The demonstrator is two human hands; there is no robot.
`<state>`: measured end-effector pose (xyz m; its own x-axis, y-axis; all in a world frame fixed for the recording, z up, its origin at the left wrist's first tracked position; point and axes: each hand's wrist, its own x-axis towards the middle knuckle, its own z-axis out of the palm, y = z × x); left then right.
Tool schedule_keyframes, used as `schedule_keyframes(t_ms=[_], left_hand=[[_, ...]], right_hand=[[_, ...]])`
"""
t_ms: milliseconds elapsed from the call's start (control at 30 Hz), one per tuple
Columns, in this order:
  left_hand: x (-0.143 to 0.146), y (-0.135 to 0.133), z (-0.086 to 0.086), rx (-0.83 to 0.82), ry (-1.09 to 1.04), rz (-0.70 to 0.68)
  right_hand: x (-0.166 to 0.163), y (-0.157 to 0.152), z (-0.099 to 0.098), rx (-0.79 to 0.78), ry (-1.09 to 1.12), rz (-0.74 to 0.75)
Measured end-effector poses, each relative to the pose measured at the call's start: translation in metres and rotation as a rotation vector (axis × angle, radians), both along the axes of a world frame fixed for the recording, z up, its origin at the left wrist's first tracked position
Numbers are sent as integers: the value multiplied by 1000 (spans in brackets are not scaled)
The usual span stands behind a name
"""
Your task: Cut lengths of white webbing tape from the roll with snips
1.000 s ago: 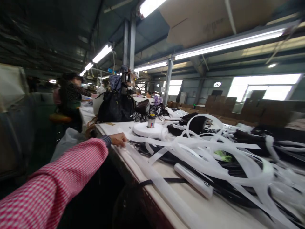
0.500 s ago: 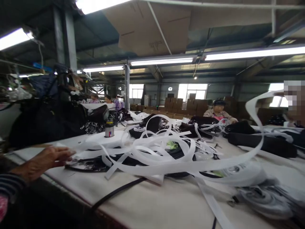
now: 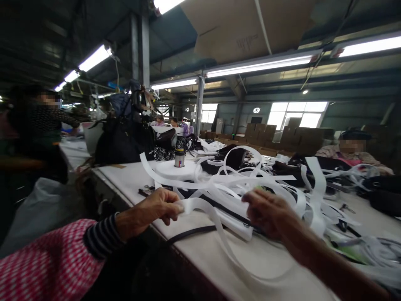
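Note:
My left hand [image 3: 150,211] pinches a white tape strip [image 3: 216,217] above the near edge of the worktable [image 3: 131,177]; its sleeve is red-checked over a striped cuff. My right hand [image 3: 266,211] is closed on the same white tape a little to the right, though blur hides the fingertips. The strip loops between both hands and runs down toward me. Behind them lies a tangled heap of white tape [image 3: 241,179] over black straps. A flat roll of white tape [image 3: 175,169] with a small can [image 3: 179,158] on it stands further back.
Black bags [image 3: 123,140] are piled at the table's far left end. A person [image 3: 37,125] stands at the left; another [image 3: 352,152] sits across at the right. Dark goods [image 3: 384,192] lie at the right. Cardboard boxes [image 3: 294,138] line the back wall. A black strap [image 3: 191,232] crosses the near edge.
The view swung back left. My left hand lifted off the table and now pinches the white tape, and my right hand has come into view holding it too.

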<state>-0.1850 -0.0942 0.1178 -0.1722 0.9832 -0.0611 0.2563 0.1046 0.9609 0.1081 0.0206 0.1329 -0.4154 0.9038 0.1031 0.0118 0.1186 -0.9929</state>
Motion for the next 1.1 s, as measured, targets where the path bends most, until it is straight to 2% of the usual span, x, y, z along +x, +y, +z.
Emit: schedule_keyframes(t_ms=[33, 100, 167, 233, 367, 533, 767, 1100], left_hand=[[10, -3, -1, 5, -15, 9], [27, -9, -5, 12, -49, 11], [41, -14, -10, 8, -101, 4], [51, -19, -15, 6, -136, -14], [60, -25, -24, 5, -117, -53], [61, -27, -34, -32, -125, -8], [58, -24, -37, 5, -162, 65], [59, -21, -46, -74, -170, -12]], right_hand=[[-9, -21, -21, -119, -8, 178], [-25, -53, -57, -248, -2, 393], [-37, -72, -80, -271, 5, 416], [-44, -81, -91, -279, 23, 343], [-51, -89, -93, -347, 106, 298], [-57, -93, -92, -366, 195, 290], [-62, -92, -103, -340, 177, 310], [-65, -89, -93, -370, 179, 272]])
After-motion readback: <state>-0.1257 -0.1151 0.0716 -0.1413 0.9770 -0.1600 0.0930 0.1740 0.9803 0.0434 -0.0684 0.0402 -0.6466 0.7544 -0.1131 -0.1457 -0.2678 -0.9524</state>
